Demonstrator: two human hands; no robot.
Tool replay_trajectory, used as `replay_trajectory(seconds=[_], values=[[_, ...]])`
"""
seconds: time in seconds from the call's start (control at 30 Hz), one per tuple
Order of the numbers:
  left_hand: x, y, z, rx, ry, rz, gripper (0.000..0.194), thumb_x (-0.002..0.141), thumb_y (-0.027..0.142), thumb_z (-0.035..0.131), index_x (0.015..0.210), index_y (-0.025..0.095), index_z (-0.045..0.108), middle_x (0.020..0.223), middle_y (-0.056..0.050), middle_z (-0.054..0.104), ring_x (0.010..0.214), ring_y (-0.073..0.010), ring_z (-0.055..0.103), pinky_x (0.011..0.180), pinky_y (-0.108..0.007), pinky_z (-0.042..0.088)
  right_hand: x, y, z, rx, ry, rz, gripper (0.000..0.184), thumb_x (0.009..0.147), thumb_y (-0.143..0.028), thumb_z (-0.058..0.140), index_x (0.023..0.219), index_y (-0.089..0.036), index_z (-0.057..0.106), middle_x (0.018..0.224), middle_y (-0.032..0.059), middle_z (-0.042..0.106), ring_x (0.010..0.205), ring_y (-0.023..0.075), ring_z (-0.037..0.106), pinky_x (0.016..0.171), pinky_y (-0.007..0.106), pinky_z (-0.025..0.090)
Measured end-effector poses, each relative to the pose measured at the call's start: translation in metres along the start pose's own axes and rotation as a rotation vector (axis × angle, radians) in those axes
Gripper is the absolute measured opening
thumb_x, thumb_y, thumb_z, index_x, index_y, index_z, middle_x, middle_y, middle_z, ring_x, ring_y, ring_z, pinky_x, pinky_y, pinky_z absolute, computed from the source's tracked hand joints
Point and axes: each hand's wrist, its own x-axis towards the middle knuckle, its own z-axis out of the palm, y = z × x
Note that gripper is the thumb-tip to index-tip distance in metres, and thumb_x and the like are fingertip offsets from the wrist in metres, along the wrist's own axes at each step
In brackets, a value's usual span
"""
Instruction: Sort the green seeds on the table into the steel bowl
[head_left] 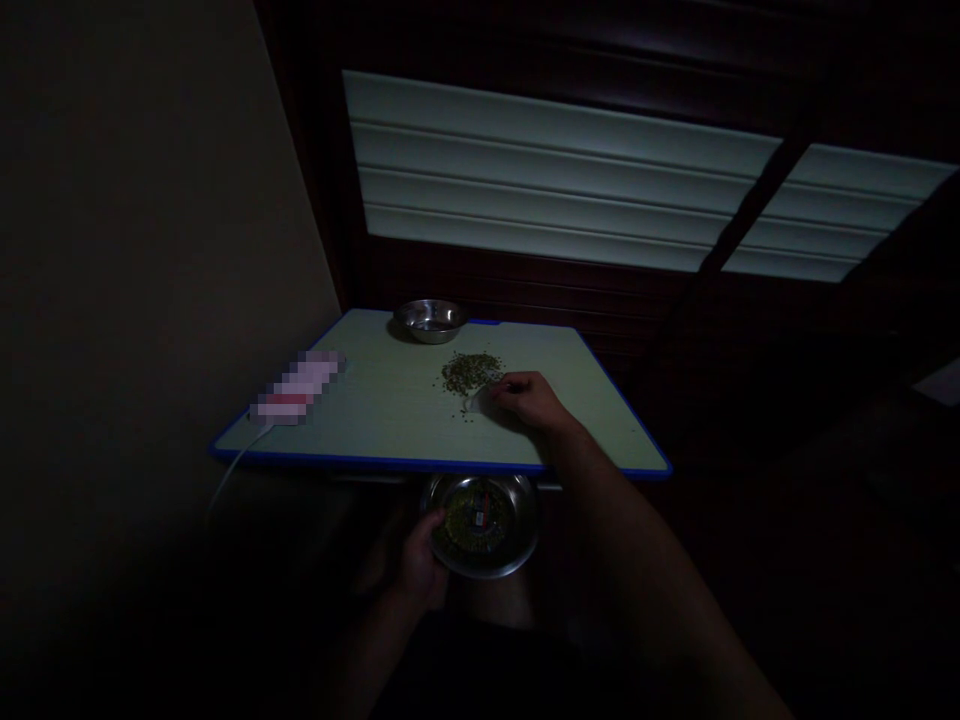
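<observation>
A loose pile of small greenish-brown grains, like mung beans [466, 372], lies on the pale tabletop [390, 410], with a few strays around it. At the near right side of the pile, my right hand [531, 398] is closed on a small whitish, thin piece [478, 399] whose exact kind I cannot make out. Just below the table's front edge, my left hand [424, 560] grips the left rim of a steel bowl [525, 535]. Inside that bowl are similar greenish grains [461, 520] and a small patch of dark, red and white.
A second steel bowl [431, 322] stands at the table's back edge. On the left lies a blurred pink object [296, 388] with a white cable [238, 462] hanging over the edge. Dark wooden panelling with pale slats [555, 175] rises behind the table; a wall [165, 200] is at left.
</observation>
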Motion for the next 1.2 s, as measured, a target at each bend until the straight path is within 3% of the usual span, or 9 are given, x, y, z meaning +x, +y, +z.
replay_trajectory(seconds=[0.17,0.53,0.93,1.2], values=[[0.001,0.0,0.001,0.009,0.026,0.013,0.015,0.069,0.018,0.062,0.078,0.017,0.074,0.076,-0.01,0.078,0.097,-0.0331,0.073,0.091,-0.045,0.057,0.005,0.002,-0.005,-0.069,0.197,0.023,0.014,0.056,-0.031,0.058,0.056,-0.017,0.06,0.054,-0.0023,0.052,0.056,0.0116,0.045,0.053,0.024,0.033],[0.011,-0.005,-0.011,-0.004,-0.014,0.013,0.02,0.069,0.02,0.066,0.085,0.011,0.074,0.08,-0.012,0.078,0.093,-0.0318,0.073,0.087,-0.042,0.057,0.003,0.0,-0.012,-0.083,0.191,0.107,0.012,0.051,-0.028,0.054,0.051,-0.017,0.06,0.047,-0.003,0.049,0.049,0.0104,0.04,0.049,0.025,0.029],[0.006,-0.003,-0.005,0.028,-0.011,0.019,0.016,0.069,0.019,0.064,0.079,0.012,0.074,0.078,-0.011,0.078,0.08,-0.0264,0.074,0.082,-0.038,0.058,-0.005,-0.003,-0.011,-0.102,-0.031,0.129,0.018,0.057,-0.032,0.062,0.053,-0.015,0.06,0.046,-0.002,0.046,0.045,0.008,0.036,0.045,0.024,0.026],[0.0,0.0,0.001,0.023,-0.003,0.011,0.016,0.07,0.018,0.064,0.079,0.013,0.075,0.079,-0.011,0.079,0.086,-0.029,0.074,0.084,-0.039,0.058,-0.006,-0.004,-0.006,-0.14,-0.107,0.078,0.021,0.06,-0.035,0.061,0.056,-0.014,0.062,0.048,-0.0009,0.047,0.046,0.0081,0.037,0.047,0.025,0.026]])
